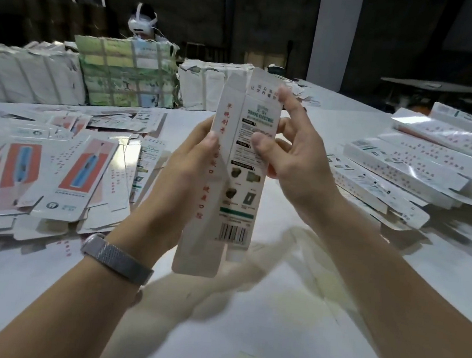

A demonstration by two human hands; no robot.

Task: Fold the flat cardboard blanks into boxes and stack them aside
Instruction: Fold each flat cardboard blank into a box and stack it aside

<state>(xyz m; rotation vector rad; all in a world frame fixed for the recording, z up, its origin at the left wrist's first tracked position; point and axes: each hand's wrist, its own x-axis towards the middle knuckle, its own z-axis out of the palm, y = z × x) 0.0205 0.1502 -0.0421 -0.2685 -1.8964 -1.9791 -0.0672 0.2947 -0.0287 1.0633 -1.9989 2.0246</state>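
A long white cardboard box (237,179) with red characters, a green stripe and a barcode stands upright above the table, partly opened into shape, its end flaps loose. My left hand (183,179) grips its left side, thumb on the front edge. My right hand (292,155) holds the right side, thumb pressed on the printed face and fingers reaching up to the top flap. A heap of flat blanks (65,168) with red and blue print lies at the left. Folded boxes (411,169) are stacked at the right.
The white table (244,324) spreads below my arms. Wrapped bundles (126,73) line the far edge, and a person with a white headset (143,22) sits behind them. A grey watch band (117,258) circles my left wrist.
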